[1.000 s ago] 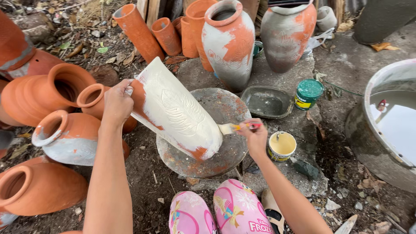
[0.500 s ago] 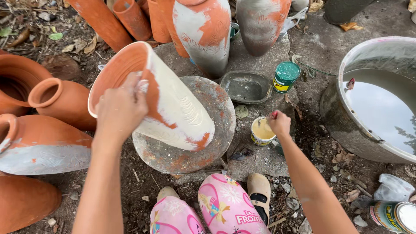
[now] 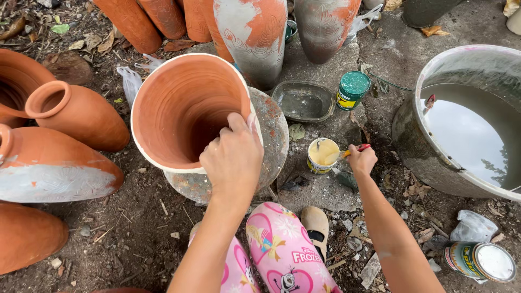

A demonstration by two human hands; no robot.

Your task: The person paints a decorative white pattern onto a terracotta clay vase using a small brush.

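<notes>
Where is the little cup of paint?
In the head view, the small paint cup sits right of centre, between the turntable and the right hand.

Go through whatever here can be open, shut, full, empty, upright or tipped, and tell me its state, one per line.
Clay vase: tilted on the round stand, mouth open, inside bare.
Left hand: gripping the vase's rim.
Right hand: closed on a brush handle.
Small paint cup: open, holding pale paint, brush dipped in.
Green-lidded jar: upright, lid on.
Large basin: holding water.
Dark tray: nearly empty.
Tin can: lying on its side.
</notes>
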